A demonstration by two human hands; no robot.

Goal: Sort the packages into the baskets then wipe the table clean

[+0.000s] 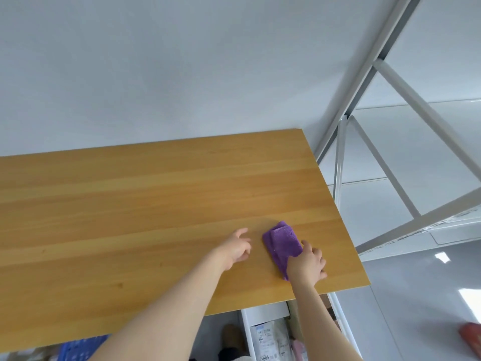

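Near the table's right corner: my right hand [307,264] lies flat on the near end of the purple cloth [282,243], fingers spread, pressing it onto the wood.
Cloth: folded, lying on the table [130,204] with its far end pointing away from me, close to the right edge but fully inside it.
Left hand [236,247]: rests on the wood just left of the cloth, not touching it, fingers loosely curled, holding nothing.
Edges: the right edge runs just beyond my right fingers; the near edge passes under my right wrist; the far edge meets the wall [156,74].
Open room: bare wood stretches left and far from both my hands.
Beyond the right edge: a white shelf frame [390,178] stands apart from the table.
Below the near edge: a white basket [260,315] holding packages [270,337] at right, a blue basket [80,343] at left.
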